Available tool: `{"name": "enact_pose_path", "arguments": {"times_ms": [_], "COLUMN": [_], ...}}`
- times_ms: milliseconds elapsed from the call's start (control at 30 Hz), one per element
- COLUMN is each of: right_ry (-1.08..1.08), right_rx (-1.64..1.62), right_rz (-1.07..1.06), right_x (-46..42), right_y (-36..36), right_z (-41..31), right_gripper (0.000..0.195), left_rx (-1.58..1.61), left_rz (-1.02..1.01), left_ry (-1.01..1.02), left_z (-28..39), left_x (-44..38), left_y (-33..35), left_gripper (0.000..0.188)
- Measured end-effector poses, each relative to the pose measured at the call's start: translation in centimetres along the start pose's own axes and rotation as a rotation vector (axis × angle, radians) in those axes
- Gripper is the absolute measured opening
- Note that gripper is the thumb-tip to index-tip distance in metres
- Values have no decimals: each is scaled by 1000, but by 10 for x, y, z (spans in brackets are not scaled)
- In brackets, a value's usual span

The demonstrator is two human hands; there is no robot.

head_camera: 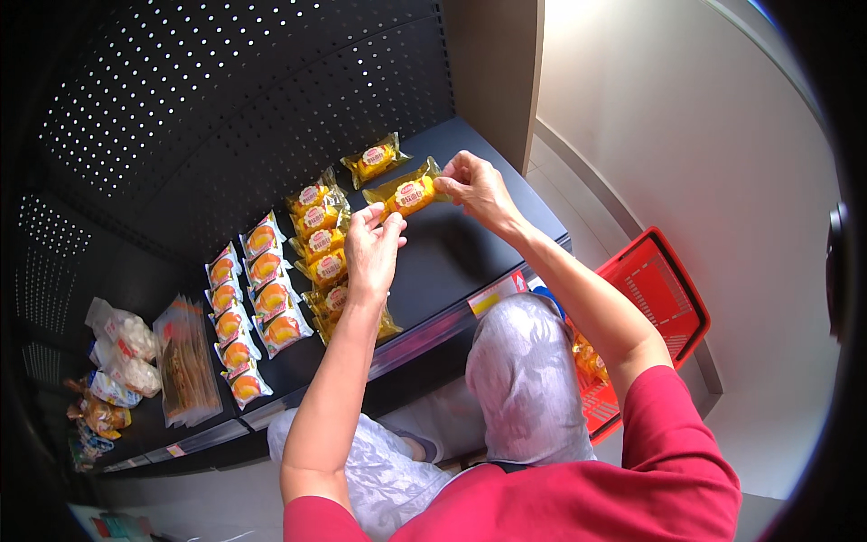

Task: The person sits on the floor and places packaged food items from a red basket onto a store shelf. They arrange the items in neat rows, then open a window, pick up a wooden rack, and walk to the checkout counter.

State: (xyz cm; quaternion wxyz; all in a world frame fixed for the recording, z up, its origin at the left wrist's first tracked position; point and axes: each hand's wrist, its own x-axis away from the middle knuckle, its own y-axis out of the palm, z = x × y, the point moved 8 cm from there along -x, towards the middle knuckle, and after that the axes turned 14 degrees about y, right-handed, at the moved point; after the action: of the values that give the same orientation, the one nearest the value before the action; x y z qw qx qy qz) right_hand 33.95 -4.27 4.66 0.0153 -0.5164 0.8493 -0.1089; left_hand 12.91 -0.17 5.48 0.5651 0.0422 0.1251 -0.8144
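Observation:
Between my two hands, a yellow plastic-wrapped bread roll [412, 194] hangs just over the dark shelf [433, 261]. My right hand [476, 192] pinches the right end of its wrapper between thumb and fingers. At the left end, the fingers of my left hand [374, 247] touch the lower edge of the pack; how firmly they grip is hard to see. Behind it, another yellow packet [374, 159] lies near the perforated back panel. A row of matching yellow packets [324, 240] runs front to back beside my left hand, which partly covers the nearest ones.
Left of these stand two rows of white-wrapped cakes [272, 298], then flat clear packets [186, 362] and assorted bags [129, 345]. A red plastic basket [653, 298] with orange-yellow packets [589, 356] sits by my right knee. A wooden side panel [494, 68] bounds the shelf. Price tags [498, 295] line its front edge.

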Motion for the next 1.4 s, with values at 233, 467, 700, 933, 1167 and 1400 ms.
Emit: {"name": "enact_pose_path", "arguments": {"times_ms": [233, 467, 700, 933, 1167, 1400], "right_ry": [-20, -15, -12, -24, -15, -96], "right_rx": [29, 71, 64, 71, 48, -76], "right_rz": [-14, -1, 2, 20, -5, 33], "right_x": [-57, -81, -87, -90, -72, -4], "right_y": [28, 41, 45, 43, 36, -28], "right_z": [10, 17, 20, 23, 14, 12], "right_gripper": [16, 16, 17, 19, 22, 22], "left_rx": [-118, -175, -262, -308, -382, -353], "left_rz": [21, 28, 55, 50, 43, -125], "left_ry": [-57, -129, -68, -59, -25, 256], "left_z": [-30, -56, -64, -71, -64, 11], "left_x": [-45, -66, -77, -82, -75, -3], "left_y": [1, 1, -4, -4, -7, 32], "left_gripper": [59, 61, 64, 66, 67, 57]}}
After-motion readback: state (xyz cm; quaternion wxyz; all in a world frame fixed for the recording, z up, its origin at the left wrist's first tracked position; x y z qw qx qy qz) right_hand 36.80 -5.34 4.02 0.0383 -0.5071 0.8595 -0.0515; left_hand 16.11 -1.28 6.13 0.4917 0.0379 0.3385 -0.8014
